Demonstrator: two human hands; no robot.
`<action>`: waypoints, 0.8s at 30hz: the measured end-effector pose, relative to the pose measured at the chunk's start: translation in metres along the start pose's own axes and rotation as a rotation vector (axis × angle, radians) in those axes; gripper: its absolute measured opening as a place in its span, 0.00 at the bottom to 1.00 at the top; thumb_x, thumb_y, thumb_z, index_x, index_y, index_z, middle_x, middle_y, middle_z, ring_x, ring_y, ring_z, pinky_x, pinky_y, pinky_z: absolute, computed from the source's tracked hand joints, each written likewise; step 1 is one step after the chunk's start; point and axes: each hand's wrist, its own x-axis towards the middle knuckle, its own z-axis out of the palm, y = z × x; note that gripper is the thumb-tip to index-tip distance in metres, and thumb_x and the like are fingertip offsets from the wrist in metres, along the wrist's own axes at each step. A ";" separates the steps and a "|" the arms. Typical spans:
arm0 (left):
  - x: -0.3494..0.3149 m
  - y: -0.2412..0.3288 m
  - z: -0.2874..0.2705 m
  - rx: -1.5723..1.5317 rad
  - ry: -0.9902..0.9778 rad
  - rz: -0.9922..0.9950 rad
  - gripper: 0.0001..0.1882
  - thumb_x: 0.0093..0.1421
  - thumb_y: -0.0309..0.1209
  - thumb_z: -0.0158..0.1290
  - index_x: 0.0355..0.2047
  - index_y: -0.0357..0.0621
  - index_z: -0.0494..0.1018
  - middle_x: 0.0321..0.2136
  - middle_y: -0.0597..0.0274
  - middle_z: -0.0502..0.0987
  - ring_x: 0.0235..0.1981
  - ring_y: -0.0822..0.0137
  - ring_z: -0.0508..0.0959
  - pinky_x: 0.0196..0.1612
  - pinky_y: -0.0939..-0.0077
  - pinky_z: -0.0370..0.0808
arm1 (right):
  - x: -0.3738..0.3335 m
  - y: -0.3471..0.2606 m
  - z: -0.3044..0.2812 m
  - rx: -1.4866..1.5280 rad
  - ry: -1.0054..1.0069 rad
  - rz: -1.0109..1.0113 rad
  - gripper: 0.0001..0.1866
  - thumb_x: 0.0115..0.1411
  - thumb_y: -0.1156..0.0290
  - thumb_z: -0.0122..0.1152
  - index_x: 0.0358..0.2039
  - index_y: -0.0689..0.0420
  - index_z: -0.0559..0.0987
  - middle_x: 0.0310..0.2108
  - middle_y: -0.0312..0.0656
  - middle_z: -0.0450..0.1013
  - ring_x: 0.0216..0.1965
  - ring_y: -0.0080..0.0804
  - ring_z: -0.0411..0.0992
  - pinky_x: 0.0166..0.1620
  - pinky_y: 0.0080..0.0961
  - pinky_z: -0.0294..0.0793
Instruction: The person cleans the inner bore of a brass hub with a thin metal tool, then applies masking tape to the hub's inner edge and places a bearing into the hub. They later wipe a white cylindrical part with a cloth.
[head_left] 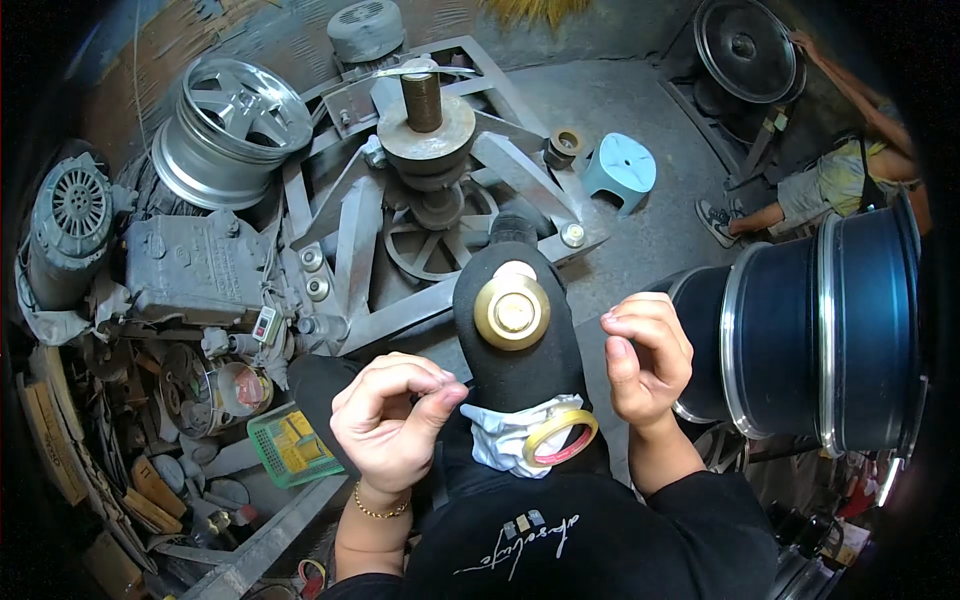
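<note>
My left hand [385,415] is raised over my lap, thumb and forefinger pinched together. To the right, my right hand [650,362] has its fingers curled towards the thumb. Anything thin in either pinch is too small to make out. Between the hands a brass-coloured round stepped metal piece [513,308] rests on my dark-clothed leg. Nearer me, a roll of yellowish tape [547,440] leans on a crumpled white cloth [495,435] in my lap, just right of my left hand. Neither hand touches the metal piece.
A grey metal frame with a threaded shaft [422,105] stands ahead. A silver wheel rim [175,150] is at left, stacked dark rims [785,330] at right. A blue stool [622,165] stands beyond. A green basket [270,450] lies low left. Another person [850,185] is far right.
</note>
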 end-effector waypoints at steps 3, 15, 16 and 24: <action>0.003 0.001 0.002 0.039 -0.015 -0.019 0.09 0.50 0.13 0.66 0.29 0.33 0.77 0.28 0.54 0.80 0.30 0.67 0.81 0.36 0.77 0.78 | 0.001 0.000 0.001 0.005 -0.004 -0.001 0.08 0.50 0.80 0.63 0.33 0.63 0.81 0.29 0.46 0.77 0.32 0.39 0.74 0.38 0.30 0.73; 0.006 -0.017 -0.003 0.177 -0.101 -0.086 0.08 0.51 0.17 0.66 0.30 0.34 0.78 0.28 0.54 0.82 0.31 0.66 0.82 0.38 0.75 0.78 | 0.007 0.008 0.017 0.034 -0.054 0.012 0.08 0.51 0.78 0.62 0.33 0.64 0.80 0.29 0.46 0.77 0.31 0.39 0.74 0.38 0.30 0.73; 0.007 -0.018 -0.004 0.199 -0.104 -0.088 0.07 0.52 0.18 0.66 0.30 0.34 0.78 0.28 0.53 0.82 0.31 0.66 0.82 0.38 0.75 0.78 | 0.008 0.008 0.018 0.034 -0.056 0.013 0.07 0.52 0.78 0.62 0.33 0.64 0.80 0.29 0.46 0.77 0.31 0.39 0.74 0.38 0.30 0.73; 0.010 -0.021 -0.004 0.226 -0.111 -0.212 0.12 0.68 0.27 0.50 0.27 0.35 0.71 0.22 0.57 0.77 0.23 0.70 0.74 0.30 0.78 0.72 | 0.016 0.002 0.023 -0.049 -0.229 -0.026 0.17 0.45 0.68 0.76 0.38 0.53 0.85 0.42 0.45 0.74 0.42 0.43 0.73 0.44 0.36 0.73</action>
